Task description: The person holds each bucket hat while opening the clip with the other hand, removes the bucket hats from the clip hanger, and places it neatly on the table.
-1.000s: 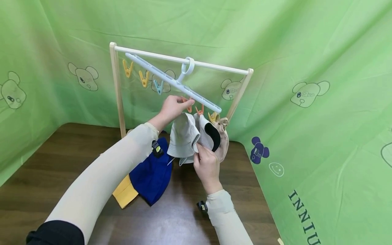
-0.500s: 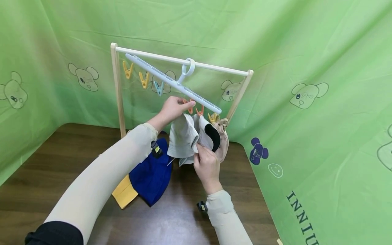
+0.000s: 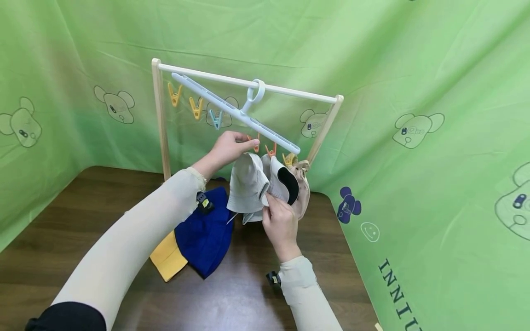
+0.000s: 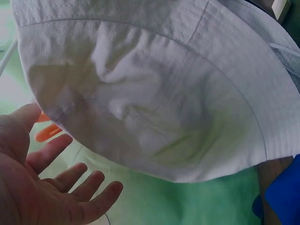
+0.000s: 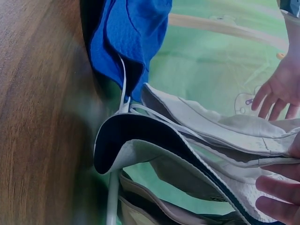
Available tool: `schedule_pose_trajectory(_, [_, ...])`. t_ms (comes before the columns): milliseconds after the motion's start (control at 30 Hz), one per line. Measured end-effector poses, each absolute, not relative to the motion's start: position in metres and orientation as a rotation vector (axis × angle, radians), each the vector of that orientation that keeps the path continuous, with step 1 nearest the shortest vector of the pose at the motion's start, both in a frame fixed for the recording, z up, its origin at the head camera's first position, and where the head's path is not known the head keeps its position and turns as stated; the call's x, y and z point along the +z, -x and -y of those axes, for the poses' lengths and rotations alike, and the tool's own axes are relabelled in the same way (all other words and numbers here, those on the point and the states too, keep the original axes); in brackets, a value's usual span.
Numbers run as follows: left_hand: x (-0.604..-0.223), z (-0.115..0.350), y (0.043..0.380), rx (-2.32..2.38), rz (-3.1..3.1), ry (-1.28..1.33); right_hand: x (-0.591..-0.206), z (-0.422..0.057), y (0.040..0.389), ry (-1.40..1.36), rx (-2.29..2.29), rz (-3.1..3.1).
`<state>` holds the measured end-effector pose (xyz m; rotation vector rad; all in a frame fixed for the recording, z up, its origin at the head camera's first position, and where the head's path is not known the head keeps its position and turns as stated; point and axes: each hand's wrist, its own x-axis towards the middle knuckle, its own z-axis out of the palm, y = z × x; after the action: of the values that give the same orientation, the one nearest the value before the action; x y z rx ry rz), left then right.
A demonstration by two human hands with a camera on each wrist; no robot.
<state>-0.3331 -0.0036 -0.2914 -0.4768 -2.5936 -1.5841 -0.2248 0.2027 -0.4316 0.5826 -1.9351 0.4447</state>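
A pale bucket hat (image 3: 246, 181) hangs below a light-blue hanger (image 3: 236, 112), its crown up at an orange clothespin (image 3: 256, 148). My left hand (image 3: 227, 149) is beside that clothespin, thumb and forefinger loosely at either side of it. In the left wrist view the other fingers of the left hand (image 4: 51, 183) are spread apart, holding nothing. My right hand (image 3: 281, 225) pinches the hat's brim from below. Just behind hangs a second pale hat (image 3: 278, 177) with a black lining, under another orange clothespin (image 3: 271, 149).
A beige cloth item with a tie (image 3: 303, 188) hangs by a yellow clothespin (image 3: 288, 159) at the right end. Blue (image 3: 207, 248) and yellow cloth (image 3: 169, 257) lie on the wooden table (image 3: 223, 303). Several clothespins hang at left. The hanger hooks over a white rail (image 3: 298, 92).
The left hand and forearm have drawn slightly left and the fingers have loosened at the orange clothespin. The right hand stays on the brim. The hat hangs in the same place.
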Motion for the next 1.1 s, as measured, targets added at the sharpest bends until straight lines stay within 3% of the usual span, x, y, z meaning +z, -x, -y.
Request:
schedule_pose_trajectory(633, [-0.297,0.032,0.314,-1.522,2.522,0.558,-0.433,-0.203,0.224,-0.565,0.45,1.966])
schedule_pose_trajectory(1100, [-0.305,0.055,0.283,-1.461,2.455,0.642,-0.432,-0.203,0.226,-0.586,0.459,1.938])
